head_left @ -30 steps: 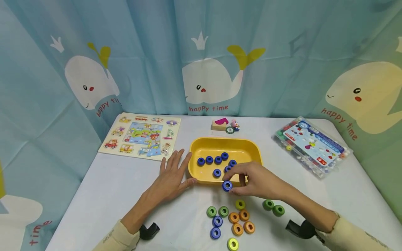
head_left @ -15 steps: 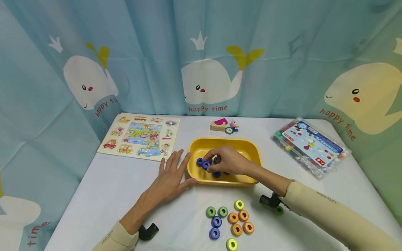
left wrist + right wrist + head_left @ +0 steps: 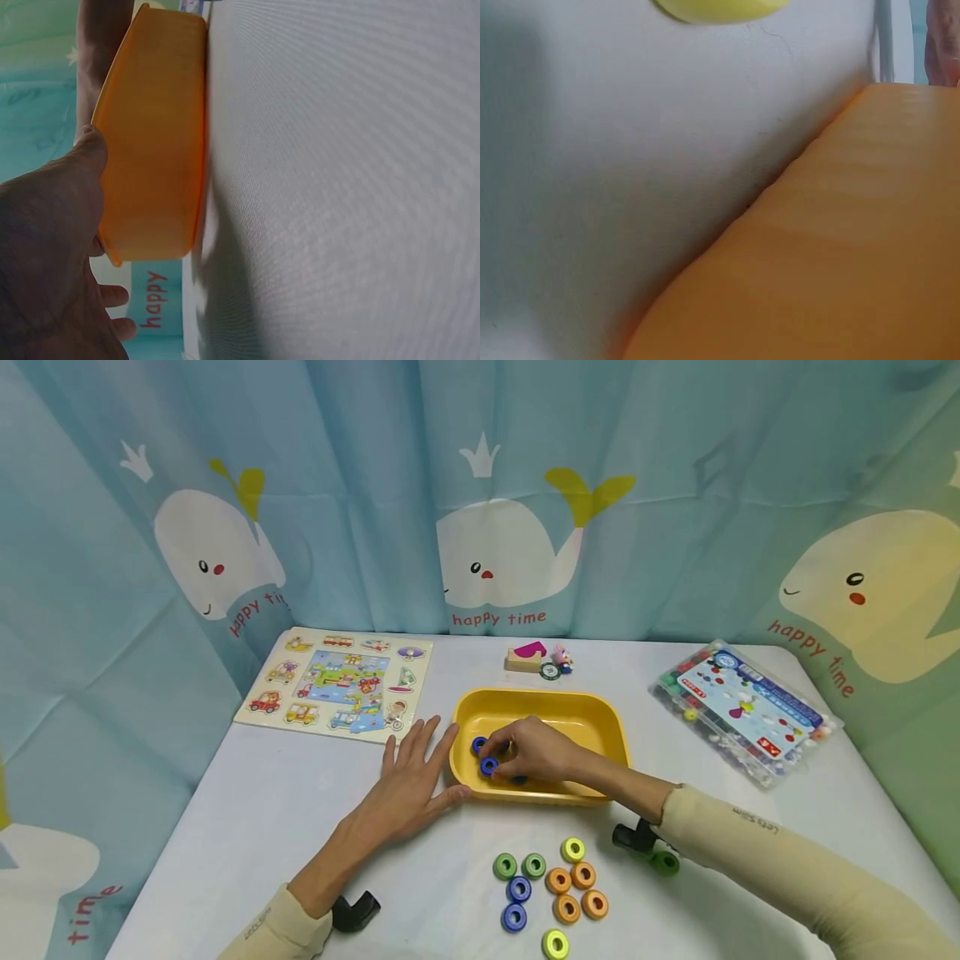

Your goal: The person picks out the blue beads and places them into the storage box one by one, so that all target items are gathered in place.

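Note:
Inside the yellow tray (image 3: pixel 600 727) my right hand (image 3: pixel 536 750) reaches down, pinching a blue ring (image 3: pixel 489 766) between thumb and fingers close to the tray's floor. Another blue ring (image 3: pixel 478 745) lies just behind it; other blue rings are mostly hidden under the hand. My left hand (image 3: pixel 408 785) lies with fingers spread against the tray's left end, and in the left wrist view its thumb touches the tray's rim (image 3: pixel 97 112). In front of the tray are two blue rings (image 3: pixel 516 903), green rings (image 3: pixel 519 865), several orange rings (image 3: pixel 577 893) and yellow rings (image 3: pixel 556 943).
A picture puzzle board (image 3: pixel 337 685) lies at the back left. Wooden blocks (image 3: pixel 525 657) and a small figurine (image 3: pixel 562 658) stand behind the tray. A clear bead case (image 3: pixel 746 710) is at the right. One green ring (image 3: pixel 664 862) sits beside the right wrist's black mount (image 3: pixel 634 837).
My right hand has carried the blue ring from over the tray's front edge into its left part, then lowered it slightly. My left hand has stayed in place.

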Demonstrator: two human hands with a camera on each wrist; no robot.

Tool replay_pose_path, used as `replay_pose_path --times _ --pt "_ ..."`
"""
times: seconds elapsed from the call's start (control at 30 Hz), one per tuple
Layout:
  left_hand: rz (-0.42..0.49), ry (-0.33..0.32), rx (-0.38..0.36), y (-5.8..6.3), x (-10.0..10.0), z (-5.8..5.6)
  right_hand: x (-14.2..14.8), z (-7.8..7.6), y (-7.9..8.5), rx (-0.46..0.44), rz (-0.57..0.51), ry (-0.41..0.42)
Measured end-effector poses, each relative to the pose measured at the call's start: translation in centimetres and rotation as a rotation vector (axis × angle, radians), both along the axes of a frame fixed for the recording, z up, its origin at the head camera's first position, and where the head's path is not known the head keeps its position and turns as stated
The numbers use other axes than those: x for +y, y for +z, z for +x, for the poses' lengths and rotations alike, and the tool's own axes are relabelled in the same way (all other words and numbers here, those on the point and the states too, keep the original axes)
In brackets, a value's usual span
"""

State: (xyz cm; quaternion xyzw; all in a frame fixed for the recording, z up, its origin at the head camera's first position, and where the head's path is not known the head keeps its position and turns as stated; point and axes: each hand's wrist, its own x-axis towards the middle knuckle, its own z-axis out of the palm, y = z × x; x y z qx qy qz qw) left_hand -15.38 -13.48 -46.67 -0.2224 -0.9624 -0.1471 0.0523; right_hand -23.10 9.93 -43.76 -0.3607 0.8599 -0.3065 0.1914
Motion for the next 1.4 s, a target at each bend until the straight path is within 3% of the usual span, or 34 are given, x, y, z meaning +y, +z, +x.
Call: replay_pose_path --times 0.27,0.47,0.63,0.8,1.03,1.2,1.4 --pt "-0.008 0.008 -0.007 0.0 0.1 0.0 0.2 0.1 -0.6 0.025 0.040 0.008" --pt "-0.008 -0.003 -0.015 0.1 0.1 0.0 0.7 0.6 1.4 0.063 0.025 -0.011" --pt "-0.011 0.005 -0.026 0.1 0.2 0.0 2.0 2.9 4.3 0.100 -0.011 -0.034" --pt "-0.016 0.009 -0.025 0.0 0.1 0.0 3.7 6.7 5.4 0.108 -0.038 0.052" --pt "-0.021 0.012 -0.030 0.0 0.1 0.0 4.6 10.8 2.8 -0.071 -0.044 0.162" --pt "-0.022 0.010 -0.010 0.0 0.2 0.0 4.6 11.9 0.7 -0.068 -0.039 0.160" --pt "-0.023 0.008 -0.014 0.0 0.2 0.0 4.3 12.2 -0.5 0.019 -0.023 0.201"
